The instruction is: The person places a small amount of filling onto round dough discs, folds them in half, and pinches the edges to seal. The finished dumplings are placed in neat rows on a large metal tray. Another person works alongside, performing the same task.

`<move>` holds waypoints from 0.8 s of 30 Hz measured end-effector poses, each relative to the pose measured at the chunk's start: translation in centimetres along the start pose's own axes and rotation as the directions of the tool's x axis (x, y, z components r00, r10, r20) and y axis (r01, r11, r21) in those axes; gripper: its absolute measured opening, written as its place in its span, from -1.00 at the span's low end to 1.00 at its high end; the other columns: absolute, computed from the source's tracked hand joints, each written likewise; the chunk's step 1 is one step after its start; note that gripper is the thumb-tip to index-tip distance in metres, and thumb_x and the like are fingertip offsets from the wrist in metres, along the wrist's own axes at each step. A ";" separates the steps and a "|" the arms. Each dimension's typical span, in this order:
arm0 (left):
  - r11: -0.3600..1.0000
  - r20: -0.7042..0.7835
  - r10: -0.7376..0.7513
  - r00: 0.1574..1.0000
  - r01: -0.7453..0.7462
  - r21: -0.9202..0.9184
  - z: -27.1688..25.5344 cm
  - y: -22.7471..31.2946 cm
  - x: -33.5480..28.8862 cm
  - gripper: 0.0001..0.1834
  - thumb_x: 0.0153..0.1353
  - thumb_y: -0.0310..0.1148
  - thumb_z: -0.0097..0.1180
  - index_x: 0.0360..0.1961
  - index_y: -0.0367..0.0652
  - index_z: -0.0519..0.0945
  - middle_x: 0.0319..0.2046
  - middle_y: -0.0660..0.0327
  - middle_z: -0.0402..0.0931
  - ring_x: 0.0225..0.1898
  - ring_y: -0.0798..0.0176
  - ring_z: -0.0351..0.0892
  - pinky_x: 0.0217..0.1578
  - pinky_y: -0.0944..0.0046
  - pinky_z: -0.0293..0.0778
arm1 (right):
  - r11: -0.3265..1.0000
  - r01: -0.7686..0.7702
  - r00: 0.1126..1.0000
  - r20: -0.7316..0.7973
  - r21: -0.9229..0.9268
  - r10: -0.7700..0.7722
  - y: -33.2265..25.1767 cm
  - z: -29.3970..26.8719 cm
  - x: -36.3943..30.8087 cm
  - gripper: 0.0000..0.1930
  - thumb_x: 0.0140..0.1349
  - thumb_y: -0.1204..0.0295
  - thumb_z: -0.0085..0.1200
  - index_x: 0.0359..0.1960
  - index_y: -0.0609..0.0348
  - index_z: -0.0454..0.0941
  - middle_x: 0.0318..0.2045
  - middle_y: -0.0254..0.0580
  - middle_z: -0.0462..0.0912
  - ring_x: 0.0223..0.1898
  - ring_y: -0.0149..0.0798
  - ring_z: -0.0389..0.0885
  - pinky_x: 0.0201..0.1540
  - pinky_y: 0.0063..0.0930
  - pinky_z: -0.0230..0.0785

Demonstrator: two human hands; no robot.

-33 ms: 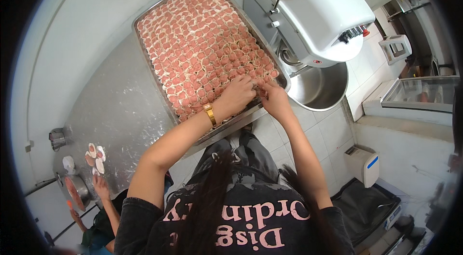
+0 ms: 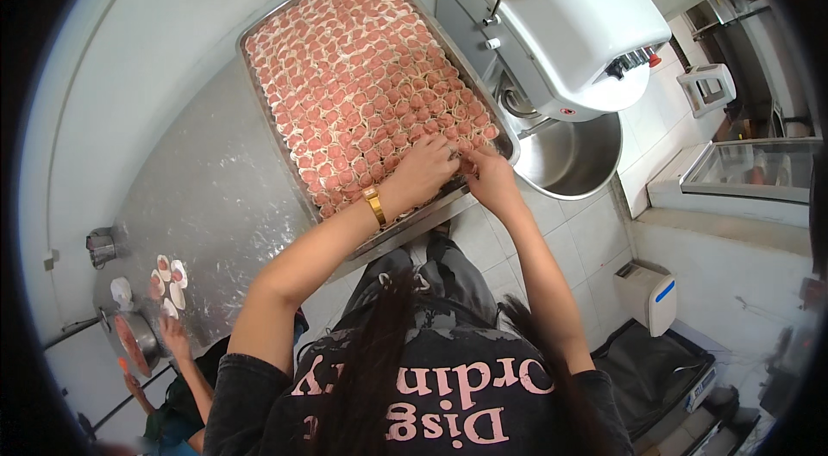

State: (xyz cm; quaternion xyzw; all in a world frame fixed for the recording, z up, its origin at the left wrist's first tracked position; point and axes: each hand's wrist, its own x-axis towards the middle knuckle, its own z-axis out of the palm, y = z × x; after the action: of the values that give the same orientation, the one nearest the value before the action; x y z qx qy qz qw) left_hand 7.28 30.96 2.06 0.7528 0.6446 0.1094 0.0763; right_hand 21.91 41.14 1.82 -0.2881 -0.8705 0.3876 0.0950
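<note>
A large metal tray [image 2: 252, 77] is packed with rows of small open-topped dumplings [image 2: 362, 85], pink filling showing in pale wrappers. At its near right corner, my left hand [image 2: 427, 167], with a gold watch [image 2: 373, 204] on the wrist, bends its fingers down among the dumplings. My right hand [image 2: 493, 178] meets it there, thumb and fingers pinched together. Both hands are closed at the fingertips around what seems to be one dumpling, mostly hidden by the fingers.
The tray lies on a floury metal table [image 2: 198, 189]. A white mixer [image 2: 561, 16] with a steel bowl [image 2: 573, 159] stands right of it. At the lower left, a co-worker's hand [image 2: 175, 337] is near several wrappers [image 2: 177, 295] and a bowl of pink filling [image 2: 131, 337].
The co-worker's hand has drawn back slightly from the wrappers, and one more pale wrapper shows on the table. My own hands stay in nearly the same place.
</note>
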 end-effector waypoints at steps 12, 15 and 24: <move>0.954 -0.261 -0.300 0.918 0.285 -0.093 0.2 0.6 -0.2 -0.59 -0.13 -0.60 0.07 -0.15 -0.22 0.40 -0.10 0.00 0.39 -0.01 -0.01 0.34 -0.04 0.09 0.25 | 0.976 0.029 0.986 0.166 -0.215 0.008 -0.8 0.6 1.4 -0.86 -0.10 0.57 0.08 -0.44 0.26 0.61 -0.39 0.02 0.61 -0.29 0.06 0.60 -0.22 -0.16 0.45; 0.956 -0.301 -0.292 0.908 0.290 -0.054 0.3 0.6 -0.3 -0.54 -0.13 -0.60 0.07 -0.09 -0.24 0.40 -0.10 -0.01 0.38 -0.02 -0.03 0.34 -0.06 0.07 0.25 | 0.980 0.023 0.979 0.205 -0.200 0.019 -1.2 0.4 1.4 -0.85 -0.10 0.57 0.08 -0.44 0.26 0.61 -0.41 0.04 0.63 -0.30 0.06 0.61 -0.22 -0.16 0.46; 0.905 -0.138 -0.405 0.904 0.375 -0.199 -1.4 0.5 -0.5 -0.49 -0.15 -0.51 0.20 -0.07 -0.12 0.42 0.01 0.01 0.36 0.11 -0.03 0.30 0.07 0.02 0.19 | 0.982 0.001 0.958 0.281 -0.191 0.054 -2.3 -0.3 2.0 -0.87 -0.04 0.53 0.03 -0.45 0.31 0.57 -0.47 0.26 0.59 -0.32 0.25 0.57 -0.21 0.03 0.43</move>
State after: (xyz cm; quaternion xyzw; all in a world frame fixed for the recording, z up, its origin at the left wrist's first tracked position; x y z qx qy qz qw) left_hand 7.35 30.38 3.50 0.5865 0.7750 0.2119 0.1024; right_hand 19.39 41.28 3.57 -0.2484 -0.9041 0.3417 -0.0645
